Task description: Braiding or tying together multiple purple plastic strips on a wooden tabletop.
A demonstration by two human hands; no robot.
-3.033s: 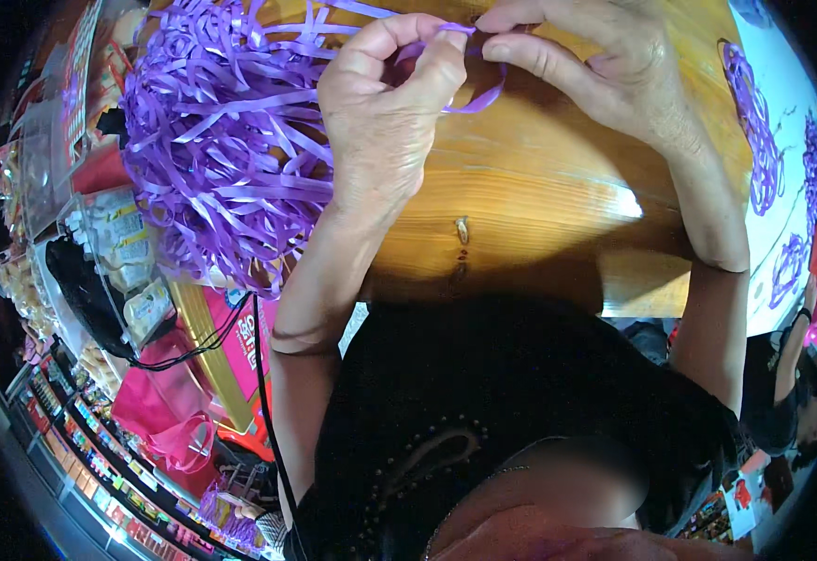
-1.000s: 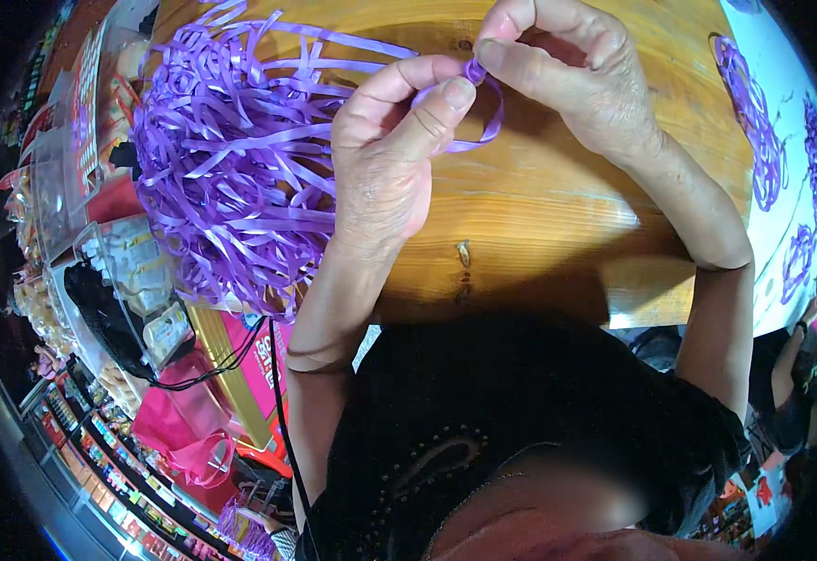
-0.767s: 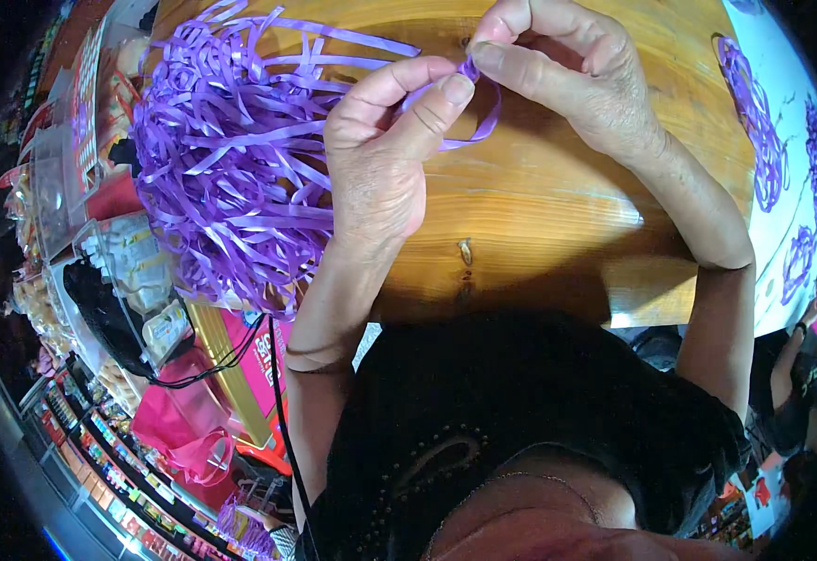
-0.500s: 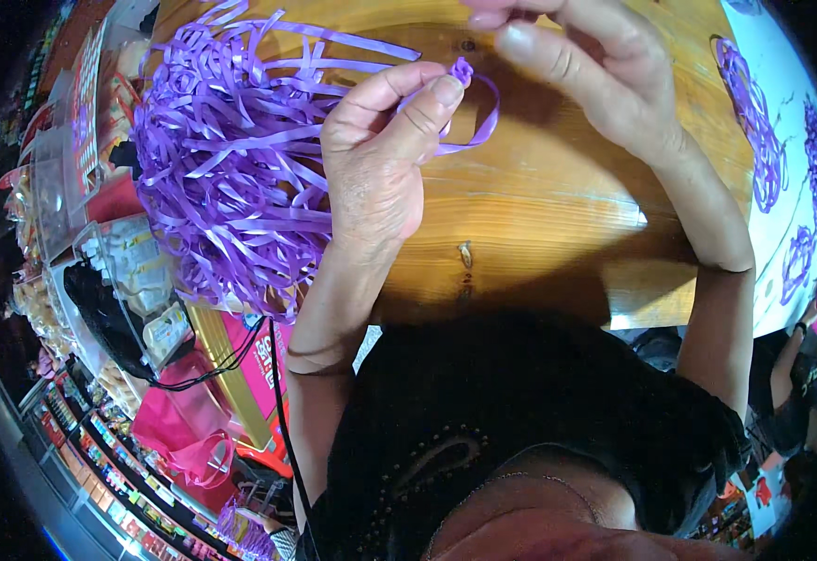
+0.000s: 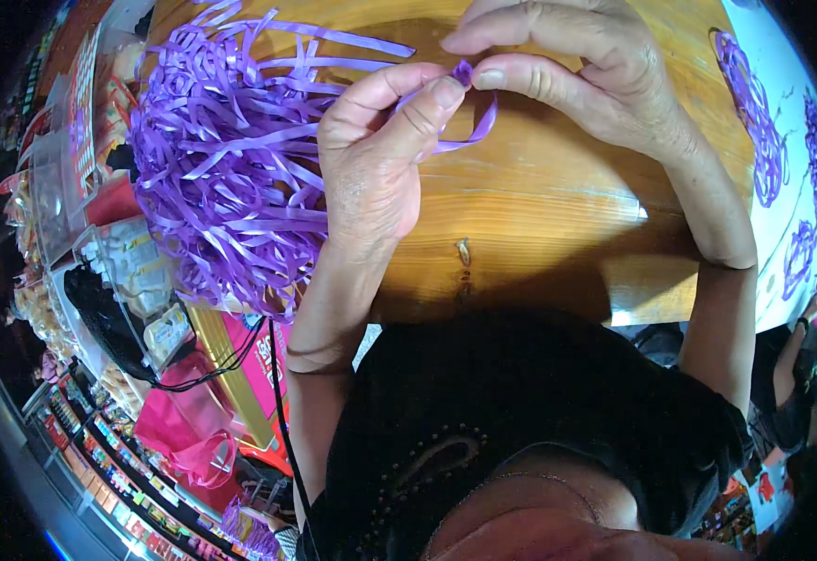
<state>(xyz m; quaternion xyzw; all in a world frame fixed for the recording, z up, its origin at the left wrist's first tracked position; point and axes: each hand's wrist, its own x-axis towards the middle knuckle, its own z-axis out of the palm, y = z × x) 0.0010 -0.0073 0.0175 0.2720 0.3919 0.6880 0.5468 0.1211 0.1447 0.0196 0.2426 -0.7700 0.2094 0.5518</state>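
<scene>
Both hands pinched one short purple ribbon strip between thumb and fingertips above a wooden table.

The left hand had thumb and forefinger closed on the strip's near end, and the right hand closed its thumb and forefinger on the small folded bit at the top, so the two sets of fingertips nearly met. The strip curved down in a loop below the right thumb, hanging just over the tabletop. A big heap of loose purple ribbon lay on the table just beside the left hand, its strands reaching behind the knuckles. Coiled purple ribbon pieces lay on a white surface well apart to the right.
</scene>
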